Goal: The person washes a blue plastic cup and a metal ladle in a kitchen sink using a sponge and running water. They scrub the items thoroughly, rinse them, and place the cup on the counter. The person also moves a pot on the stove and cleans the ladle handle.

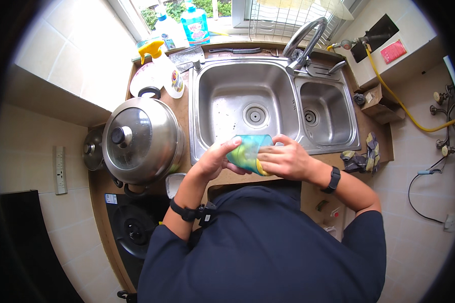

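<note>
My left hand (216, 157) grips a translucent teal cup (251, 142) tipped on its side, with the thumb along its upper wall. The cup's mouth faces right. My right hand (288, 159) has its fingers in that mouth, on a yellow sponge or cloth (263, 168) that bulges past the rim. A yellow-green mass shows through the cup wall; its exact shape is blurred. Both hands are above the front edge of the stainless steel double sink (246, 62). No water runs from the chrome faucet (305, 38).
Left of the sink stand a large lidded steel pot (167, 128) and a yellow-topped spray bottle (170, 77). A gas stove (132, 227) lies nearer me. Patterned gloves or cloths (358, 157) and a cardboard box (381, 104) are at right. A yellow hose (394, 98) crosses the wall.
</note>
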The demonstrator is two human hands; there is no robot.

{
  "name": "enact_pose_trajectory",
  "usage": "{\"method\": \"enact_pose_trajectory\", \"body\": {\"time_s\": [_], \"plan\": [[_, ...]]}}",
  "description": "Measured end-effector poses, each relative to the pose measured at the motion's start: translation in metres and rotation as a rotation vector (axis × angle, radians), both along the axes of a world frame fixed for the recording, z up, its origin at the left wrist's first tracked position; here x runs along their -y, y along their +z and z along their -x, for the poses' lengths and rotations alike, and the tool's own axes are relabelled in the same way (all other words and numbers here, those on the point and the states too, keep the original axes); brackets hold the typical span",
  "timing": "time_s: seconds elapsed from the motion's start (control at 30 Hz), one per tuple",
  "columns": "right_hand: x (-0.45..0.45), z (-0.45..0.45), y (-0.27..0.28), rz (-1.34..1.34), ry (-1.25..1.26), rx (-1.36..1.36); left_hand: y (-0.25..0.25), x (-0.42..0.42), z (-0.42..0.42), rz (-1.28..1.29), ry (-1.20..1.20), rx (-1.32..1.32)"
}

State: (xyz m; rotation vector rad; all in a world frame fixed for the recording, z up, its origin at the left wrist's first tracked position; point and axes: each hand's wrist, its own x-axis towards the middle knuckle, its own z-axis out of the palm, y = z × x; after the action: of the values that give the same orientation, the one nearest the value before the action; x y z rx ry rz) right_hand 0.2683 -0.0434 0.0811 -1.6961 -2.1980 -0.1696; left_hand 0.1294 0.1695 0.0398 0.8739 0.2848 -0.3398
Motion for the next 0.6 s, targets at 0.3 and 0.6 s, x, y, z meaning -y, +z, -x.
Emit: {"method": "enact_pose_trajectory", "body": {"time_s": [0.3,0.6], "plan": [[-0.003,0.037,-0.022,0.086,-0.416,-1.359,0.013,0.018,0.004,-1.205,0.353,0.627],[0.023,0.021,-0.037,0.358,0.229,-2.751,0.012,0.027,0.022,-1.198,0.354,0.767]]}}
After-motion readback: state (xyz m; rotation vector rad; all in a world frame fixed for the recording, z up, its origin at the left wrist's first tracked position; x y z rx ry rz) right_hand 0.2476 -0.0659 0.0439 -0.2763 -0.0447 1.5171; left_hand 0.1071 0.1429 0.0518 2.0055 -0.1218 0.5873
